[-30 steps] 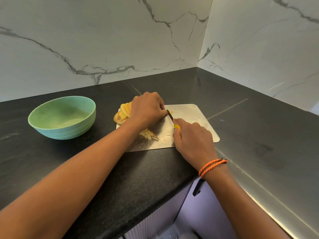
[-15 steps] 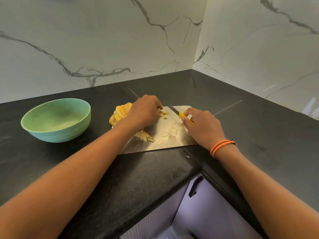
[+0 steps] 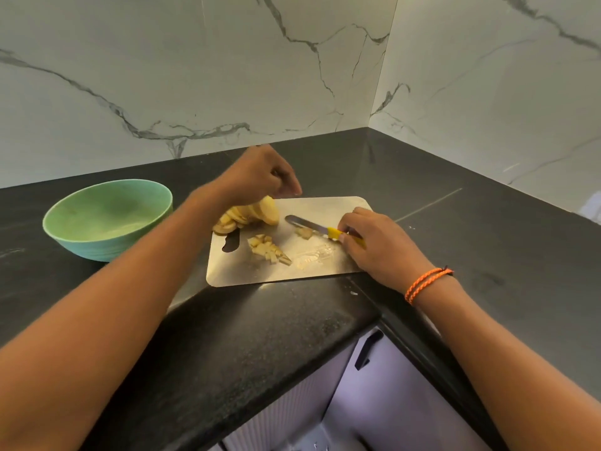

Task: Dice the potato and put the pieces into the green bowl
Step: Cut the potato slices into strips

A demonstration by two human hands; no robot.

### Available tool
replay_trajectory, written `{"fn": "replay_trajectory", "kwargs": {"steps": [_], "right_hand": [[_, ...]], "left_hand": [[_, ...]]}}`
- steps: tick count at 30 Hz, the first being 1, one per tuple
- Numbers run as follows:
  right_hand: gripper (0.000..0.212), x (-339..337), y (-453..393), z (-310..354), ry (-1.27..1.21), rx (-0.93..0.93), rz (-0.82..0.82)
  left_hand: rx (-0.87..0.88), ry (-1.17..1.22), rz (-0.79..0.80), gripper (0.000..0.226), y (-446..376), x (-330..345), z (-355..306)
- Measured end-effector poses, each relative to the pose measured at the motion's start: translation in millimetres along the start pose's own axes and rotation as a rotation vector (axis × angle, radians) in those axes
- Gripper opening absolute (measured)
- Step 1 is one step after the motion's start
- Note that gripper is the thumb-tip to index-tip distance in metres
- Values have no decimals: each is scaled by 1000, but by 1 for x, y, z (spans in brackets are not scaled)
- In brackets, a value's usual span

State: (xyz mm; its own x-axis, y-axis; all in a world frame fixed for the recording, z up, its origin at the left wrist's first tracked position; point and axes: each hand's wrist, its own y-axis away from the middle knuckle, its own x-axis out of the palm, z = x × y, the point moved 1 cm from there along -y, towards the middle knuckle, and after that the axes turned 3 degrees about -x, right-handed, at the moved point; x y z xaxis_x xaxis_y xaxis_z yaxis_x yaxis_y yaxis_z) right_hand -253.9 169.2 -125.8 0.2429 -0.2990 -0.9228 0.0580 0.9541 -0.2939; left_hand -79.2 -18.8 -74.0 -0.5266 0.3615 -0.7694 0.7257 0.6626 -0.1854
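Note:
A stack of yellow potato slices [image 3: 250, 214] leans at the far left corner of the metal cutting board [image 3: 328, 206]. A small heap of diced potato [image 3: 268, 249] lies in front of it, and a few more pieces [image 3: 304, 234] sit beside the knife [image 3: 304, 222]. My right hand [image 3: 380, 245] grips the knife's yellow handle, and the blade lies low across the board pointing left. My left hand [image 3: 257, 177] hovers above the slices with its fingers loosely curled, holding nothing. The green bowl [image 3: 97, 249] stands left of the board and looks empty.
The black counter [image 3: 487, 242] wraps round a corner under marble walls. Its front edge runs just below the board. A cabinet door with a dark handle [image 3: 367, 353] is underneath. Wet starch smears mark the board's near right part.
My left hand has lifted off the potato slices and now hangs above them. My right hand has swung the knife down flat toward the board's middle, leaving fresh pieces beside the blade.

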Motion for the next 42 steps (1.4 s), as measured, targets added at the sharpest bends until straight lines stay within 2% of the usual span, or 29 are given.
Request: {"fn": "replay_trajectory", "kwargs": {"steps": [2, 5, 9, 14, 16, 20, 23, 32, 42], "right_hand": [[15, 2, 4, 13, -42, -70, 30], [15, -1, 8, 21, -55, -117, 75], [15, -8, 11, 10, -18, -70, -7], [17, -1, 17, 5, -132, -113, 91], [14, 1, 15, -1, -206, -64, 23], [10, 5, 13, -11, -225, 64, -197], [13, 8, 12, -11, -145, 107, -271], [13, 9, 13, -14, -120, 166, -306], [14, 10, 12, -14, -135, 205, -304]], "left_hand": [[-12, -56, 22, 28, 0, -15, 12], [-66, -182, 191, 16, 1, -25, 31], [-148, -142, 354, 37, 2, -29, 38], [-134, -172, 387, 48, 0, -25, 36], [-129, -218, 417, 53, -1, -21, 37], [-119, -242, 365, 50, -3, -17, 37], [-96, -252, 309, 46, -5, -12, 37], [-7, -359, 165, 51, -6, -6, 32], [-40, -441, 145, 57, -1, -5, 19]]}}
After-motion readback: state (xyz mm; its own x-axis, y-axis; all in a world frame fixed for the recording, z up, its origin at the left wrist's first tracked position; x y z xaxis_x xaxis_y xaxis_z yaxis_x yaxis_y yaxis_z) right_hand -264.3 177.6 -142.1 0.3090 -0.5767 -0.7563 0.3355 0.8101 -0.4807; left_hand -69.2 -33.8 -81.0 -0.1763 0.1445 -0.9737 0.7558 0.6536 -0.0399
